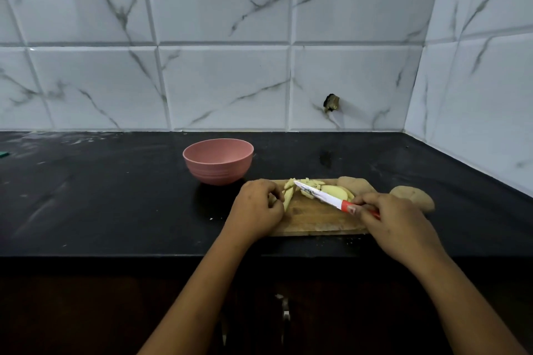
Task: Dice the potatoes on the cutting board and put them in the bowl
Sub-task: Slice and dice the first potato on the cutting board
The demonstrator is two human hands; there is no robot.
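My left hand curls round the potato strips at the left end of the cutting board, keeping them bunched for cross-cuts. My right hand grips the knife by its red handle, with the blade slanting over them. The bowl stands just beyond the board's left corner, within easy reach. Two whole potatoes lie at the right edge, clear of the blade.

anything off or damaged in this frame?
A ragged dark hole breaks the wall tile above the counter's right half. One whole potato lies off the cutting board, on the counter by its right end. Pale smears streak the counter at far left. Nothing spilled.
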